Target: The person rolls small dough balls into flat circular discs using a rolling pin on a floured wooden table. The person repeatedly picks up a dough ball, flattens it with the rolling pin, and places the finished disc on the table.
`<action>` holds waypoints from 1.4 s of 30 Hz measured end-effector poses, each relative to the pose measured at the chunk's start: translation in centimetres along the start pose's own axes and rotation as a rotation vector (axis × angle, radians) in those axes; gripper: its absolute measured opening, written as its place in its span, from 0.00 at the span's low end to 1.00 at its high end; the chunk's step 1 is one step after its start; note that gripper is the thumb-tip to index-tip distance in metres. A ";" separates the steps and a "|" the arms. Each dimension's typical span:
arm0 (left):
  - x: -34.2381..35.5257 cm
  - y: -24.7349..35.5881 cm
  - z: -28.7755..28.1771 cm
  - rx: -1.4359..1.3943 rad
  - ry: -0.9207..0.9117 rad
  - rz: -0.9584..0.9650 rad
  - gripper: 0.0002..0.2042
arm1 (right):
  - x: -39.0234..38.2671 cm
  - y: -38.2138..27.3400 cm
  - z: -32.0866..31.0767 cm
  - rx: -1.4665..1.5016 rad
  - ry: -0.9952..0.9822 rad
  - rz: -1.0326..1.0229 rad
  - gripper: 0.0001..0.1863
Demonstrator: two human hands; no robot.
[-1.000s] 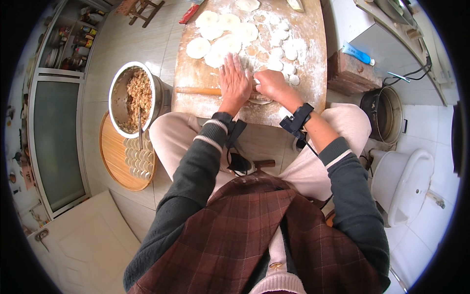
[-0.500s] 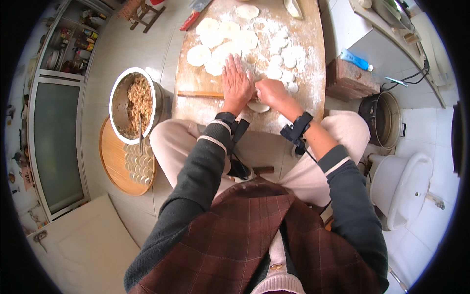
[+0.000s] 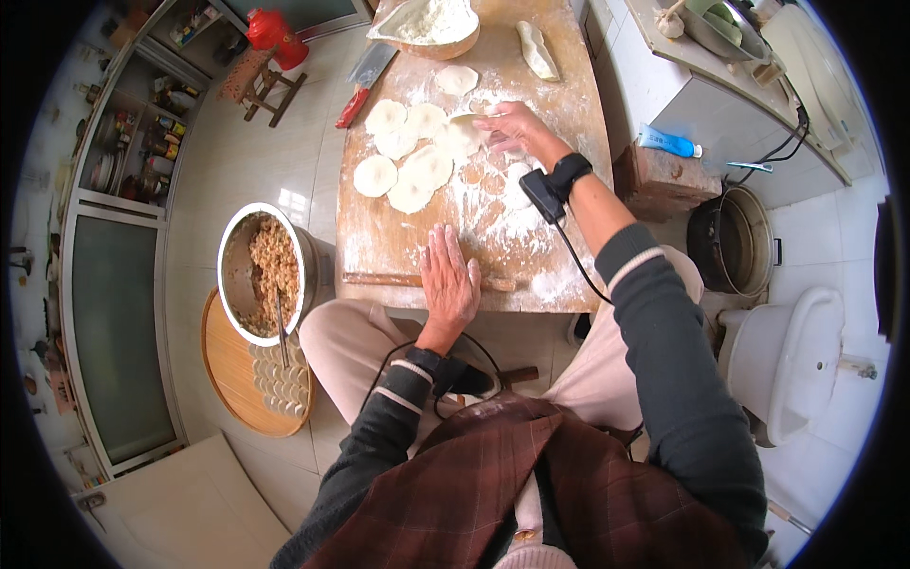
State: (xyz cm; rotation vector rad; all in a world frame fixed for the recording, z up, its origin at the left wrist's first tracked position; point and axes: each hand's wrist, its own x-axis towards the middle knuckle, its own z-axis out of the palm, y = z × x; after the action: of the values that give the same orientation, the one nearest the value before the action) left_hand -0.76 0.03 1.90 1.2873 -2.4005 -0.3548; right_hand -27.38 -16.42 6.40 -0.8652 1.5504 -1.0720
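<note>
My left hand [image 3: 447, 277] lies flat, fingers stretched, across a thin wooden rolling pin [image 3: 384, 279] near the board's near edge. My right hand [image 3: 517, 128] reaches farther up, fingertips gripping a thin dough round [image 3: 463, 135] over overlapping flat rounds [image 3: 415, 188]. Loose flour and small dough pieces [image 3: 517, 187] lie beneath and beside the right wrist, partly hidden. A red-handled cleaver [image 3: 353, 107] lies on the left, a bowl of flour [image 3: 427, 24] at the far end, and a pale dough strip [image 3: 536, 49] beside it.
Left on the floor stand a bowl of filling with a spoon [image 3: 271, 256] and a round tray of dumplings [image 3: 227, 356]. A red flask [image 3: 270, 38] stands behind a small stool [image 3: 261, 90]. Right are bricks [image 3: 664, 180], a pot [image 3: 720, 242] and a white basin [image 3: 777, 370].
My right hand has left the rolling pin and moved up and away with a dough round toward the others. My left hand stays at the pin. The view has shifted, showing more beyond.
</note>
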 end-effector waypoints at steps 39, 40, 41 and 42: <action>0.3 -1.3 1.2 -0.051 0.156 0.103 0.11 | -4.8 4.5 1.7 -0.979 -0.041 -0.507 0.11; 0.6 -1.6 1.0 -0.038 0.180 0.141 0.11 | -5.4 5.0 2.3 -1.010 0.025 -0.548 0.11; 0.8 -2.0 0.8 -0.025 0.244 0.211 0.11 | -5.8 5.3 2.7 -1.053 0.084 -0.543 0.10; 1.0 -2.5 0.6 -0.008 0.253 0.215 0.11 | -6.2 5.6 3.0 -1.074 0.094 -0.603 0.06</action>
State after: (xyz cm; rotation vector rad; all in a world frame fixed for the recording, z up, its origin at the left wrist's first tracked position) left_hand 0.37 -2.17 0.61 0.9916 -2.2884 -0.1310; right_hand -23.12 -9.40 2.96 -2.1273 2.0035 -0.5937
